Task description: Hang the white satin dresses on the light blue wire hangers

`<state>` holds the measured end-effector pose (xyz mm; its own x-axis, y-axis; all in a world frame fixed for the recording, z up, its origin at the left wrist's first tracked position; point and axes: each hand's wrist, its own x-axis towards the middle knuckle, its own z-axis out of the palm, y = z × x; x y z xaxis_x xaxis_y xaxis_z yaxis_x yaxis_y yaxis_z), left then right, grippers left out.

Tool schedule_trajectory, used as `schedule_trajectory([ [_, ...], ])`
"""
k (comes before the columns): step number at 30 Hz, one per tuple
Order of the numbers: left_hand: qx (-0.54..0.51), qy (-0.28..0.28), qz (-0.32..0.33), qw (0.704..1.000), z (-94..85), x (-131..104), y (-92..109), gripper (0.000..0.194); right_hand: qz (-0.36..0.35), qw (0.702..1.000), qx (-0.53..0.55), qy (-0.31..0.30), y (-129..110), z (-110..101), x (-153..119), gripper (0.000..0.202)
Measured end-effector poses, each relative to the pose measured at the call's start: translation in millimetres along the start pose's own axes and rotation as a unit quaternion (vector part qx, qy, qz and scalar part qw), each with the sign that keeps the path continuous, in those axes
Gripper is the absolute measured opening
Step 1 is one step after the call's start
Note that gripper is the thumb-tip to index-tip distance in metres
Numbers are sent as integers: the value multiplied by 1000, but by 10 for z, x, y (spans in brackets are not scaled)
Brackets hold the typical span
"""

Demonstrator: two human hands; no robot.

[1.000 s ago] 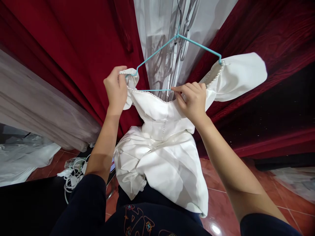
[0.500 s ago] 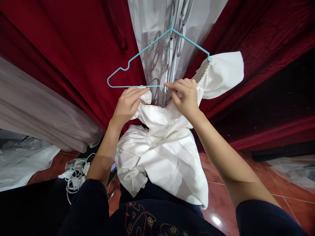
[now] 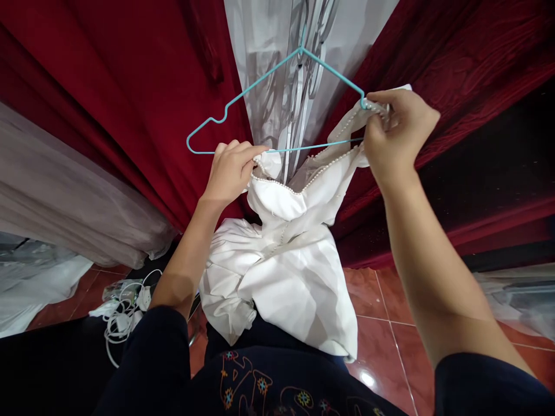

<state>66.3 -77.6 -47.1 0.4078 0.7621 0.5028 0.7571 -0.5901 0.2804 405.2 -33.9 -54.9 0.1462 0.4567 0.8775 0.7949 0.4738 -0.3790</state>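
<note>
A light blue wire hanger [image 3: 261, 82] hangs at the upper middle. From its right end a white dress [image 3: 299, 271] with pearl trim drapes down over the lap. My right hand [image 3: 399, 130] is closed on the dress's right sleeve, by the hanger's right shoulder notch. Near the hanger's bottom bar, my left hand [image 3: 232, 170] pinches the pearl-edged left sleeve. The hanger's left shoulder has no fabric over it. Part of the right sleeve is hidden behind my right hand.
Red drapes [image 3: 143, 86] flank white fabric and metal rails [image 3: 299, 104] in the middle. A white cable [image 3: 115, 329] lies coiled on a black surface at the lower left. Sheer fabric [image 3: 78, 190] hangs at the left. Red floor tiles [image 3: 377, 346] show below.
My right hand has moved right and up from the hanger's bottom bar to the right sleeve. My left hand has shifted slightly right and up with the left sleeve.
</note>
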Motion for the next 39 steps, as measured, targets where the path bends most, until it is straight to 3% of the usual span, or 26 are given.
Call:
schedule_trajectory([
  [2,3,2,-4,1000,-64,-1,-15,50,49,999,18,-4,157,-63,168,36],
  [5,-2,7,-8,1000,-144,4,-48,51,110,991,60,48,493,-156,321,35],
  [8,-12,6,-10,1000,-155,18,-69,51,125,985,34,112,828,-225,215,28],
  [11,-25,4,-12,1000,-95,46,-72,51,-8,980,48,194,876,-283,-124,26],
  [14,-32,0,-18,999,-9,79,-61,53,-139,942,96,291,540,-333,-461,35],
  [17,-37,-5,-14,999,64,108,-39,53,-156,946,98,266,32,-311,-611,29],
  [20,-46,-11,3,999,127,130,-28,53,-201,976,69,55,-338,-149,-595,32],
  [22,-44,-5,14,999,178,130,-49,52,-179,979,50,-79,-440,10,-558,34],
  [24,-40,35,27,998,246,95,-105,48,-137,978,27,-153,-455,154,-539,31],
  [29,-65,236,42,969,461,-231,-347,29,-94,983,-10,-155,-402,237,-581,27],
  [31,-125,255,7,959,532,-398,-473,28,-98,983,-9,-158,-399,197,-591,27],
  [33,-217,256,-78,939,563,-502,-628,28,-99,982,-5,-163,-399,165,-579,28],
  [36,-337,314,-231,857,465,-459,-899,26,-94,981,-1,-168,-395,156,-539,28],
  [38,-385,361,-272,805,282,-307,-1053,27,-90,981,2,-171,-394,166,-522,27],
  [39,-397,375,-266,794,164,-205,-1105,29,-89,981,3,-172,-396,171,-522,27],
])
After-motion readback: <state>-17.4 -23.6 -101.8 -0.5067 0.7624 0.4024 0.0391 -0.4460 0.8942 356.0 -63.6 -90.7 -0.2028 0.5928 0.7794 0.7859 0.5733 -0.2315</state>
